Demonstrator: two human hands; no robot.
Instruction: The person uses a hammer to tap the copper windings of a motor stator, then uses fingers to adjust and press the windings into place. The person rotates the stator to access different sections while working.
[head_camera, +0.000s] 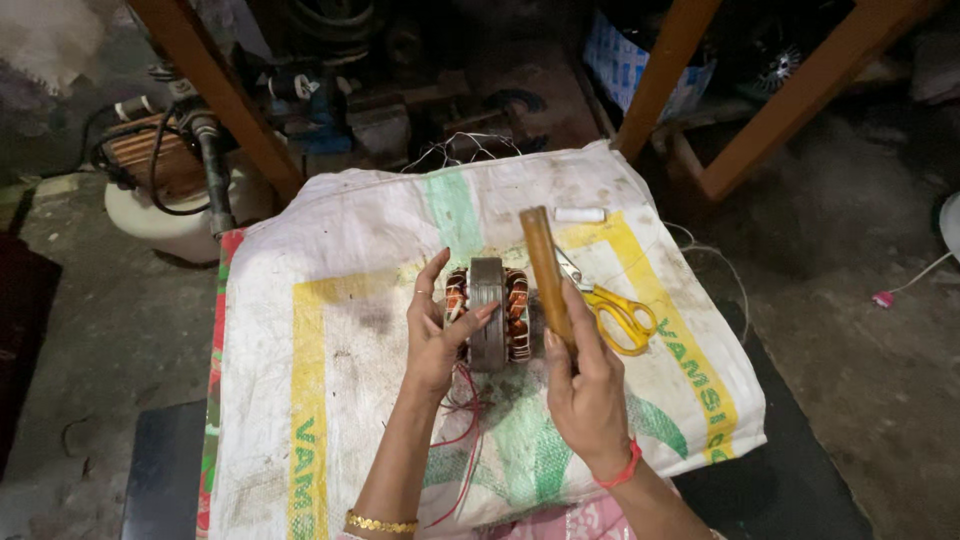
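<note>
Stator core (487, 312) stands on edge at centre frame, on a woven sack (330, 330) spread over the worktop. Its bore axis runs left-right across the picture, so the grey laminated band faces the camera and the copper windings bulge out at both flat ends.

Left hand (437, 335) is the nearer one: closed around the left side of the core, thumb lying over the top of the band, fingers up behind the left winding.

Right hand (585, 385) sits just right of the core, apart from it, wrapped around the lower end of a brown wooden stick (546, 272). Stick's long axis is near upright in the frame, leaning slightly left at the top; it stands just beside the right winding; contact cannot be told.

Core looks: dull grey steel stack, reddish-copper coils with pale insulation slips, red lead wires (462, 420) trailing toward the bottom of the frame.

Yellow-handled scissors (620, 312) lie right of the stick; a small white cylinder (579, 214) lies above them.
</note>
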